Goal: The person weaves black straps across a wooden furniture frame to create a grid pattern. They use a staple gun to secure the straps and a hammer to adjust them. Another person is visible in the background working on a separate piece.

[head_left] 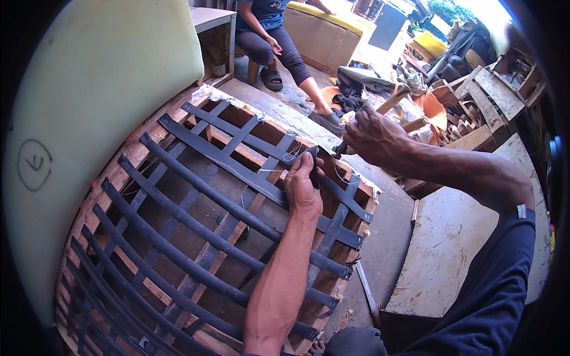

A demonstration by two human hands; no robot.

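Webbing of dark rubber straps [225,202] crosses the wooden seat frame [127,157], where the left hand [303,187] pinches one strap near the frame's far edge, while the right hand [373,137] just beyond closes around a small dark tool [339,148].

The frame [119,172] is bare wood, tilted, its open face crossed by black rubber straps [202,202] woven over and under in a lattice, ends fixed along the rails. One strap end [310,155] near the frame's far right rail is pinched under the left hand [303,187]. The right hand [371,135], just above, grips a small dark tool [339,148] near that end
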